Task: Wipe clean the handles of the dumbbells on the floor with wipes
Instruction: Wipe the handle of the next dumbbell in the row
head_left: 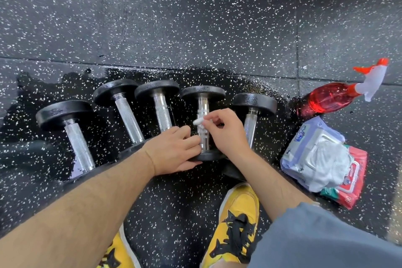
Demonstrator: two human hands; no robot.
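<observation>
Several black dumbbells with knurled chrome handles lie side by side on the wet speckled floor. My right hand (226, 130) pinches a small balled white wipe (198, 121) against the handle of the fourth dumbbell (203, 102) from the left. My left hand (174, 151) rests on that dumbbell's near end, fingers against the lower handle and the black head. The leftmost dumbbell (76, 135), the second dumbbell (128, 115), the third dumbbell (162, 111) and the rightmost dumbbell (253, 113) lie untouched.
A red spray bottle (330, 98) with a white and orange trigger lies at the right. Below it sit two wipe packs (322, 159), a white wipe sticking out of the top one. My yellow and black shoes (237, 222) are at the bottom. The floor under the dumbbells is wet.
</observation>
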